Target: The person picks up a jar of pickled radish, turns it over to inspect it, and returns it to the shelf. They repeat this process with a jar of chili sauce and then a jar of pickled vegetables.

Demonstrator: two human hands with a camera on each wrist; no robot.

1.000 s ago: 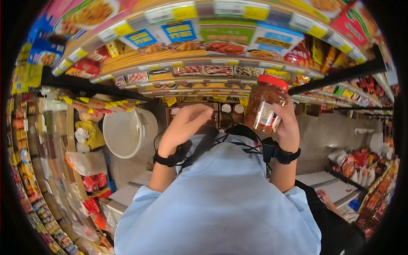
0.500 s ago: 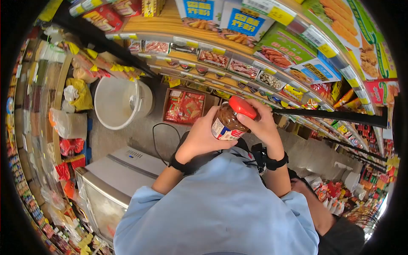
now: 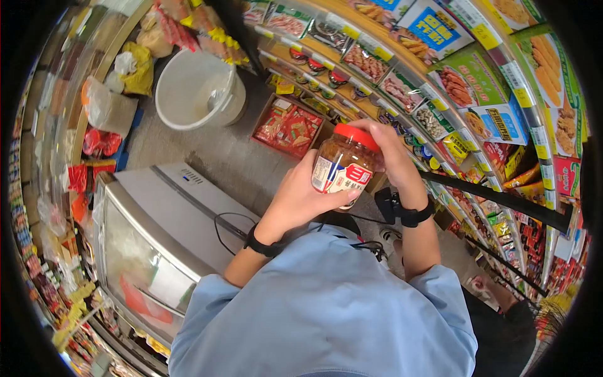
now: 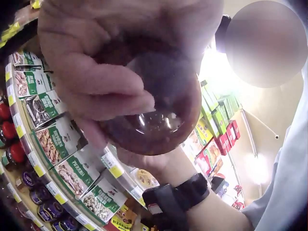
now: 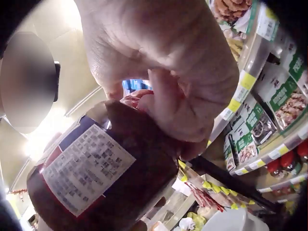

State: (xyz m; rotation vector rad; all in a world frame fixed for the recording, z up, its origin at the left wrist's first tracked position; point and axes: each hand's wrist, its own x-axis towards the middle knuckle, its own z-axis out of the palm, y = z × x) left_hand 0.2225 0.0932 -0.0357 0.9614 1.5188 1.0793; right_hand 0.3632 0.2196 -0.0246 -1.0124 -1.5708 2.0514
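A jar (image 3: pixel 336 151) of dark reddish-brown contents is held in front of the chest. It has a red lid (image 3: pixel 357 136) and a printed label with white, blue and red parts. My left hand (image 3: pixel 296 196) grips its lower body from the left, the thumb lying across the front of the label. Seen from below in the left wrist view, its fingers (image 4: pixel 113 89) curl around the jar's base. At the lid's far right side, my right hand (image 3: pixel 392 154) holds on with bent fingers; in the right wrist view the palm mostly hides the lid.
Shelves with packaged foods (image 3: pixel 433 28) curve along the front and right. A white bucket (image 3: pixel 173 94) and a red box (image 3: pixel 287 125) of packets stand on the floor ahead. A glass-topped freezer (image 3: pixel 207 195) is at the left, and another person's dark clothing (image 3: pixel 502 327) shows behind right.
The jar, first in the right hand alone at the right, came to the middle, where the left hand took hold. It has since tipped more upright, label showing. The head view has turned left.
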